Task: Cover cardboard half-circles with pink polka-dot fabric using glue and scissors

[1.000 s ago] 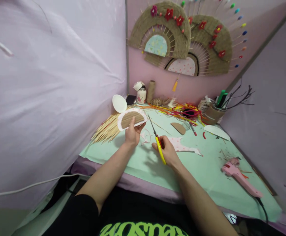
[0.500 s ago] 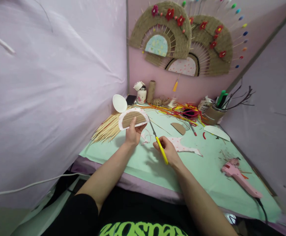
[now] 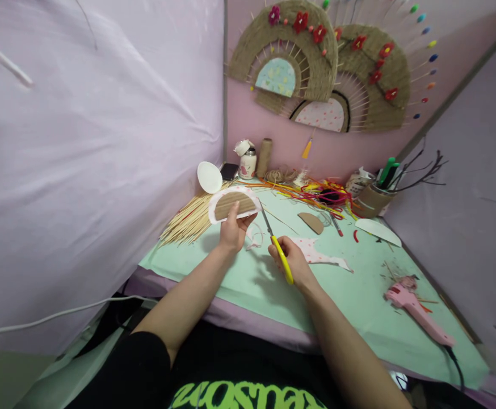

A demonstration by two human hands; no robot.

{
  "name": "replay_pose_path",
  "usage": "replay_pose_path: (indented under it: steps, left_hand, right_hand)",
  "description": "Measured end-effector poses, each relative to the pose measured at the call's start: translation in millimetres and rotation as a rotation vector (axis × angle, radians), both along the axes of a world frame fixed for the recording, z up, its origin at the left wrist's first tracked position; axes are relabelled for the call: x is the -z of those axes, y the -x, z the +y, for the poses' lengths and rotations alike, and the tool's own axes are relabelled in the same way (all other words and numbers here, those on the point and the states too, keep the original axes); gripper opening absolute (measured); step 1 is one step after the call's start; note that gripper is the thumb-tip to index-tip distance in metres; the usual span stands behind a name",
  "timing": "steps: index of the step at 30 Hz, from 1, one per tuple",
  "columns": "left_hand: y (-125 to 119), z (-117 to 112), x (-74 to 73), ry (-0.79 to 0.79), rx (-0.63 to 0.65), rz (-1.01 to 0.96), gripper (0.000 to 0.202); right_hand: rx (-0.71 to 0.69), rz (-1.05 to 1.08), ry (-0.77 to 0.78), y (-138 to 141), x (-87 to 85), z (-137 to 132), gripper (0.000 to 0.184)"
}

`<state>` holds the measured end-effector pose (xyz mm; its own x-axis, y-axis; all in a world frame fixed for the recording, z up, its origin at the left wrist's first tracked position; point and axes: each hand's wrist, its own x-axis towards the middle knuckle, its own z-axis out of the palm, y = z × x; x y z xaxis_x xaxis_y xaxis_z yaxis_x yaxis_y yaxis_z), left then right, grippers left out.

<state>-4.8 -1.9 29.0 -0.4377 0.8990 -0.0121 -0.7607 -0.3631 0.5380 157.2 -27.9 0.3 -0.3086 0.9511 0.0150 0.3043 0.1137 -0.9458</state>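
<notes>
My left hand [image 3: 233,232] grips a half-round piece of brown cardboard [image 3: 230,207] backed by white fabric with pink dots, whose border [image 3: 254,200] sticks out past the curved edge. The thumb presses on the cardboard face; the other fingers are behind it. In my right hand [image 3: 293,258] are yellow-handled scissors [image 3: 282,262], their blades pointing up and touching or very near the right end of the fabric border. A leftover piece of dotted fabric [image 3: 316,253] lies on the table just beyond my right hand. A thin fabric strip [image 3: 255,237] lies between the hands.
Thin wooden sticks [image 3: 186,222] are heaped at the left. A pink glue gun [image 3: 418,309] with a cord lies at the right. Colourful pipe cleaners [image 3: 324,192], a pen holder [image 3: 373,200] and a jar [image 3: 248,163] stand or lie at the back, below decorated fans [image 3: 290,34].
The view has shifted slightly, so everything sits a little further right. Both hands keep their hold, with the scissors still at the right end of the fabric border.
</notes>
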Motion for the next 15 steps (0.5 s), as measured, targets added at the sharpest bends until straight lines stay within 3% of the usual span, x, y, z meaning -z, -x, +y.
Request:
replay_pose_path:
  steps: [15]
  left_hand:
    - [-0.4,0.6,1.0,-0.003,0.005,-0.006,0.024]
  right_hand:
    - [0.003,-0.043,-0.003,-0.1,-2.3,-0.5,0.035]
